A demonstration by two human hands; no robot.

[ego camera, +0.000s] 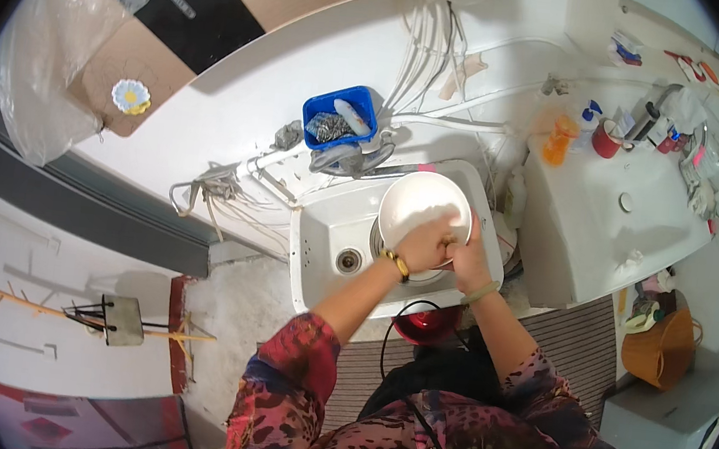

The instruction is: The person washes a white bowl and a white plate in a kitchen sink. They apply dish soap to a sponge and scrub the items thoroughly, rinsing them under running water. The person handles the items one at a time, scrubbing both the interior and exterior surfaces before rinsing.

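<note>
A white bowl point(418, 201) is held over the right half of a white sink point(324, 221). My right hand point(471, 259) grips its right rim and wears a pale bangle. My left hand point(424, 246), with a yellow and black bracelet, reaches over the near rim into the bowl. Its fingers are blurred, so whether they pinch anything is unclear. More round dishes point(373, 242) lie under the bowl, mostly covered by it and my hands. To their left, the drain point(349, 261) is visible. A grey faucet point(346, 159) stands behind the sink.
A blue basket point(341, 114) with a steel scourer point(329, 128) sits behind the faucet. At right, a washbasin point(597, 216) carries an orange bottle point(559, 140) and a red cup point(606, 139). A red basin point(426, 323) is below the sink's front edge. Loose cables point(215, 193) hang left.
</note>
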